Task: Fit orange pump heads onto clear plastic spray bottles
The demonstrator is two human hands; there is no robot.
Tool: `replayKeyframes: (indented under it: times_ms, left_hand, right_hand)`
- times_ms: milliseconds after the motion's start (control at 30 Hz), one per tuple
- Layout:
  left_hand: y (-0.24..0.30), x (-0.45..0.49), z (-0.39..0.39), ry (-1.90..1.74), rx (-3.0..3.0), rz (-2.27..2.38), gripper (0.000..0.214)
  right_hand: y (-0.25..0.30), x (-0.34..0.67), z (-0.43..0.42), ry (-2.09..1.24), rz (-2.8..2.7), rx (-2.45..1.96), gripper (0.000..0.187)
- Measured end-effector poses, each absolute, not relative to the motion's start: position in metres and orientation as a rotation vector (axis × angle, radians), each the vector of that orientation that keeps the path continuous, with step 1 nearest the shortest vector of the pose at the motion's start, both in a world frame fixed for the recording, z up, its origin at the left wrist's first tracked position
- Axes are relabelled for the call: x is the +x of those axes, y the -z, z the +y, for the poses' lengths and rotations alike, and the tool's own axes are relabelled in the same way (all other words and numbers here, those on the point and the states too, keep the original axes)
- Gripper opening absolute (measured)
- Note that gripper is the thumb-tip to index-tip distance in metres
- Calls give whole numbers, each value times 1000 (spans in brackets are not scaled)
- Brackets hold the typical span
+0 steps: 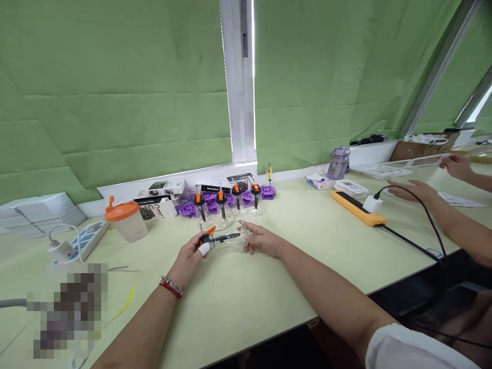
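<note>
Near the worktop's (230,307) left edge, movement is limited by a blue-and-white power strip (96,233) and a translucent plastic cup with an orange lid (132,228). Left hand (192,253): fingers wrapped around the black-and-orange head of a clear, rounded bottle with a dark inner tube (226,238). Bottle held on its side over the middle of the worktop; contact with the surface cannot be told. Judged light, stiff and slippery; fragile if glass, though material is unconfirmed. Best taken at the collar, base cradled, orange lever left unpressed. Behind, toward the back edge, four similar upright bottles (222,205) are lined up by purple plastic parts (188,209); a backward swing could be caught there. Right hand (263,240): base end gripped by the fingers. Farther right, open room as far as a yellow power strip (357,209); beyond it, a co-worker's hand (418,196). Front edge slants away rightward; easiest movement is judged toward it, short of the drop.
</note>
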State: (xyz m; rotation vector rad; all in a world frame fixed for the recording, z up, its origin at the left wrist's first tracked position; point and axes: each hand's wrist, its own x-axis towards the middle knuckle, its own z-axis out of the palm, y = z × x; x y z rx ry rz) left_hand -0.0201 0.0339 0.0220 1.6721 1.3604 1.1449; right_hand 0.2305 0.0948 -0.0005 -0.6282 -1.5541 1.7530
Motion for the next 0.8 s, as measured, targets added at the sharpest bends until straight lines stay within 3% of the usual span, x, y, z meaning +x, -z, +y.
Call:
replayKeyframes:
  times_ms: [100,233,433,567,800]
  left_hand:
    - [-21,-20,34,-1136,1687,1351,46]
    - [-22,-19,33,-1130,1681,1362,46]
    - [-19,-22,35,-1133,1680,1384,47]
    - [-20,-21,34,-1138,1690,1370,46]
    - [-21,-18,34,-1139,1652,1364,50]
  right_hand:
    - [2,229,97,-1691,-1583,-723,54]
    - [4,226,100,-1634,-1586,-814,59]
    - [-1,229,94,-1720,-1564,-618,63]
    - [5,228,100,-1676,-1581,-740,47]
    - [8,223,101,-1714,-1506,-720,50]
